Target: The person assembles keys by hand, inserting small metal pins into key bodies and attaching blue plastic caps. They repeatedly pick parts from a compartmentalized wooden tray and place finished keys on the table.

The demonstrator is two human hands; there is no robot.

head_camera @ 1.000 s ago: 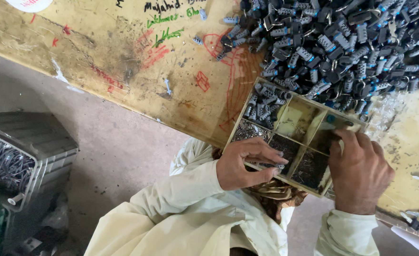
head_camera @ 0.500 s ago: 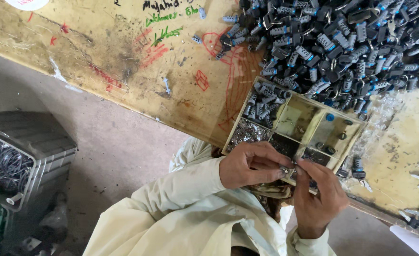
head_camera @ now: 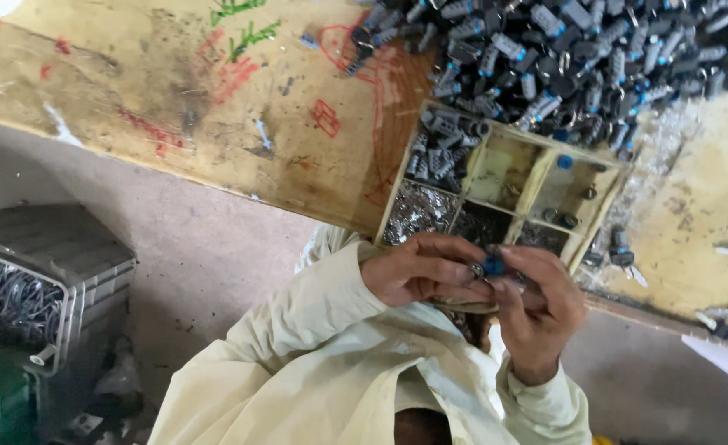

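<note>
Since the frame half a second earlier, both hands have drawn together just off the near edge of the wooden compartment tray (head_camera: 603,216); the right hand, which was lower and turned away, has come up to meet the left. The view has also shifted slightly toward the tray.

Left hand (head_camera: 417,272): fingers curled, thumb and forefinger pressed together on a small metal ring-like piece (head_camera: 477,269), though it is too small to identify with certainty.

Right hand (head_camera: 541,309): fingertips pinch a small blue-capped part (head_camera: 494,265). Its blue end faces the left hand's piece, and the two appear to touch. Long axis of the part cannot be read reliably; most of the body is hidden by the fingers, and only the blue end shows.

Location: part held in the air over the cream sleeves (head_camera: 323,330), just beside the tray's front wall, not resting on anything.

Surroundings: the tray sits on a scuffed wooden tabletop (head_camera: 174,107) marked in red and green. Its compartments hold grey parts, metal bits and a few loose blue caps. Beyond it lies a large heap of grey and blue parts (head_camera: 578,58), lying at mixed angles. A grey plastic crate (head_camera: 59,255) stands on the floor at the left.
</note>
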